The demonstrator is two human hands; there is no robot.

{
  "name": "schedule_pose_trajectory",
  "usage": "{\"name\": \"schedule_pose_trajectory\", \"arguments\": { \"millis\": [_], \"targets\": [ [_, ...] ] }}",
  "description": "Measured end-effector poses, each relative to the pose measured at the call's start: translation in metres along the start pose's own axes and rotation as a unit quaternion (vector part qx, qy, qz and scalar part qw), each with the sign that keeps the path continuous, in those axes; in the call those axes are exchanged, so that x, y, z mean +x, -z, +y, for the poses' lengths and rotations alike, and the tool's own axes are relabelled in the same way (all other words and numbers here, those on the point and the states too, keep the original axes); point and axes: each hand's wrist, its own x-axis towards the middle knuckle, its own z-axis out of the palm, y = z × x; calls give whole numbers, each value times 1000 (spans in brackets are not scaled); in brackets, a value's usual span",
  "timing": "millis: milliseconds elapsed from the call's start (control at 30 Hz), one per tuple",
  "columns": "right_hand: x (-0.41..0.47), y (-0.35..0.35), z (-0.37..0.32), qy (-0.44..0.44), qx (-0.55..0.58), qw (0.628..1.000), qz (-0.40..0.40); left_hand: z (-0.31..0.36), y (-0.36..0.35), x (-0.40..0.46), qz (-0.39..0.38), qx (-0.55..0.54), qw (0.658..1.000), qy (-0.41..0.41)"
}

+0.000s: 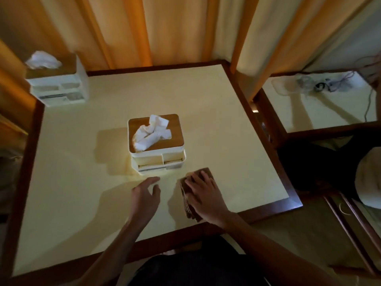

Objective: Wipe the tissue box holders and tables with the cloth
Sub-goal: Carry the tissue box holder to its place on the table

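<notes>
right hand [203, 194] flat, fingers straight, pressing brown cloth [192, 200] at lower centre of surface [82, 193]. left hand [147, 193] open, empty. risk: sweep nudges tissue box holder [156, 144] just above.

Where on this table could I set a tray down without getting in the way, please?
The table is bare right of the central tissue box holder, up to the curtain. Also bare: the wide stretch left of it, below the second holder in the far left corner. The near edge is crowded: left hand, right hand pressing the brown cloth.
</notes>
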Motion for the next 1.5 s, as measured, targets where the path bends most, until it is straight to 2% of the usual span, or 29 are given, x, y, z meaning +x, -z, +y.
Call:
{"name": "schedule_pose_trajectory", "arguments": {
  "millis": [67, 133, 167, 300, 433, 633, 800, 967, 1067, 1233, 1500],
  "targets": [
    [20, 16, -15, -75, 185, 978, 58, -1, 10, 6, 62, -76, 991, 89],
    [38, 29, -26, -125, 237, 954, 137, 1, 19, 12, 113, -105, 978, 143],
    [46, 34, -30, -138, 242, 949, 150, 5, 22, 15, 131, -97, 975, 152],
    [77, 43, -35, -165, 261, 949, 58, 11, 25, 21, 162, -122, 964, 172],
    [97, 42, -35, -152, 321, 935, -1, 4, 20, 34, 151, -201, 955, 158],
    [142, 74, -24, -207, 309, 928, 37, 32, 9, 84, 103, -250, 954, 133],
    [190, 119, 21, -249, 356, 899, 48, 72, -19, 148, 66, -278, 947, 146],
    [247, 157, 76, -262, 372, 886, 89, 124, -64, 206, 50, -262, 960, 79],
    [283, 182, 110, -268, 380, 876, 125, 146, -91, 244, 39, -259, 962, 74],
    [338, 211, 155, -261, 391, 866, 170, 182, -127, 290, -11, -246, 969, -1],
    [394, 236, 187, -271, 475, 815, 191, 202, -171, 333, -4, -236, 971, 26]
  ]
}}
